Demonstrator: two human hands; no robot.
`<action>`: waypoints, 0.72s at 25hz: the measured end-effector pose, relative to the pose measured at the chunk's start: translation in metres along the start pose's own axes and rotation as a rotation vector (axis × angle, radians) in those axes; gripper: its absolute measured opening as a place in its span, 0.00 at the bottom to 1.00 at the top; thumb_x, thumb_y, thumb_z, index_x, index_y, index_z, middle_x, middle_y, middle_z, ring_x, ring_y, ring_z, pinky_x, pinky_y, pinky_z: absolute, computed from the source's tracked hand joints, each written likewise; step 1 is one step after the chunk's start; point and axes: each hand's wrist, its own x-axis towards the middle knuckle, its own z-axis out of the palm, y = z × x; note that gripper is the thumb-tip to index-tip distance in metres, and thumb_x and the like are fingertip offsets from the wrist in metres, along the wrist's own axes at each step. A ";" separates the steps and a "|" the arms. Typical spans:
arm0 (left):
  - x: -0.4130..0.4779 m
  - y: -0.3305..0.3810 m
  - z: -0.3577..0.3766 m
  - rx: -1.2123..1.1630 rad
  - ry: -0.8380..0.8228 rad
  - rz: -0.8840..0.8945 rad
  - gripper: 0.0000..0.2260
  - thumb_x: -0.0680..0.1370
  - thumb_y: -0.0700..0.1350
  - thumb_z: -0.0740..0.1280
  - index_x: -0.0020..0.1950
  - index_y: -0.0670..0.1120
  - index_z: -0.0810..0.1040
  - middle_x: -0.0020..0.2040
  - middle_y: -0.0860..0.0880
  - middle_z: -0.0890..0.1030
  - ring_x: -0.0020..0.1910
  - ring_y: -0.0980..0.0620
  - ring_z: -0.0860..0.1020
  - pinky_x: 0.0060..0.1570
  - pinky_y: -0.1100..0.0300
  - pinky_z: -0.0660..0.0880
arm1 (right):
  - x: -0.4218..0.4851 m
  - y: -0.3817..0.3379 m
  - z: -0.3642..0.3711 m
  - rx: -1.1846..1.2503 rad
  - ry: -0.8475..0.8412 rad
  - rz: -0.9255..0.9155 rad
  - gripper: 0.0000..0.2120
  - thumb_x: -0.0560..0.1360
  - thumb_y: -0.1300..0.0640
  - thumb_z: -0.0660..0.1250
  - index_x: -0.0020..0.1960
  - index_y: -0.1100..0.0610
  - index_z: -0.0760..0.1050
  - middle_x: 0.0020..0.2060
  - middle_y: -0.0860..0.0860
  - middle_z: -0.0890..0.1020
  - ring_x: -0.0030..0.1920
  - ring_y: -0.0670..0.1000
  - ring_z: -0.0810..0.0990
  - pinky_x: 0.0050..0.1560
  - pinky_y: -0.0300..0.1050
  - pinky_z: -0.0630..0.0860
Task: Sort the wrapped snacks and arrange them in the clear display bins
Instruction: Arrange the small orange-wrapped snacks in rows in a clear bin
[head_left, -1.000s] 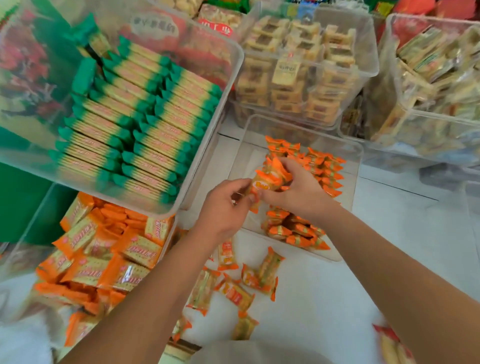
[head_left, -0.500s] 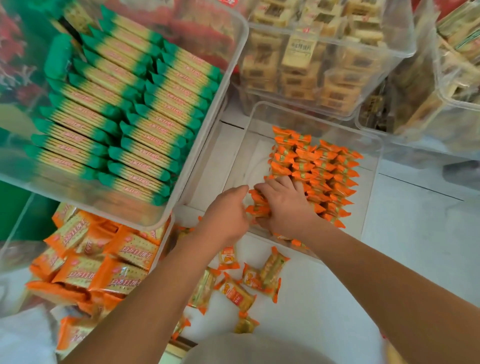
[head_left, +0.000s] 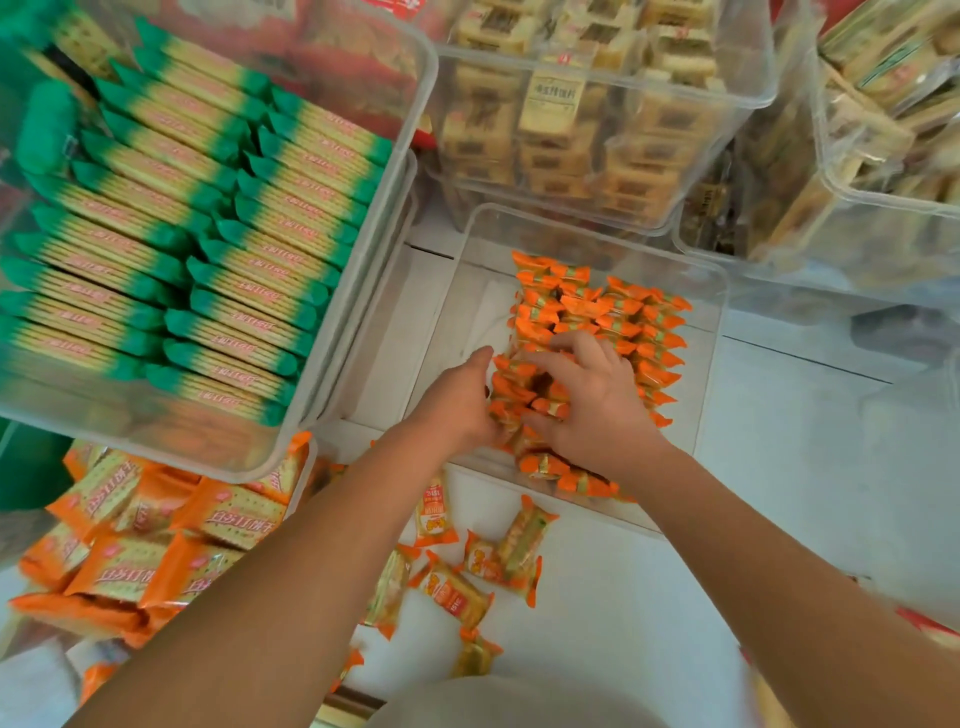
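The biggest clear bin (head_left: 358, 322), at the left, is packed with rows of green-ended cracker packs (head_left: 208, 234). The bin behind (head_left: 727, 156) holds pale brown packs (head_left: 561, 104). The low middle bin (head_left: 457, 322) has orange snacks (head_left: 623, 322) stacked in its right half. The right hand (head_left: 592, 405) curls its fingers over their near end. The left hand (head_left: 457, 400) touches the stack's side, fingers hidden, so I cannot tell its grip. Loose snacks (head_left: 483, 566) lie on the white table (head_left: 805, 467).

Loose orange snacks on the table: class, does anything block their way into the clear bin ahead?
Only the near wall of the clear bin stands between; its top is open. The left forearm crosses over a few loose orange snacks.
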 end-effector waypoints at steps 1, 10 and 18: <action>0.001 -0.001 0.000 -0.016 -0.010 0.006 0.46 0.70 0.47 0.79 0.82 0.51 0.58 0.57 0.49 0.80 0.51 0.46 0.81 0.53 0.51 0.80 | -0.007 0.006 -0.006 0.072 0.084 -0.007 0.25 0.70 0.47 0.75 0.65 0.53 0.80 0.60 0.53 0.77 0.60 0.58 0.77 0.57 0.60 0.75; 0.002 -0.002 0.009 -0.023 -0.138 0.055 0.20 0.66 0.44 0.76 0.57 0.51 0.78 0.49 0.51 0.82 0.48 0.46 0.83 0.54 0.48 0.81 | -0.066 0.001 -0.026 0.407 0.200 0.139 0.12 0.77 0.57 0.74 0.60 0.56 0.83 0.56 0.47 0.80 0.57 0.46 0.80 0.54 0.42 0.78; -0.049 -0.005 -0.017 -0.140 0.109 0.010 0.31 0.76 0.46 0.76 0.77 0.46 0.70 0.65 0.45 0.79 0.58 0.49 0.81 0.64 0.52 0.77 | -0.120 -0.048 -0.017 0.495 0.165 0.158 0.11 0.77 0.50 0.69 0.57 0.51 0.83 0.46 0.43 0.83 0.47 0.46 0.82 0.45 0.46 0.80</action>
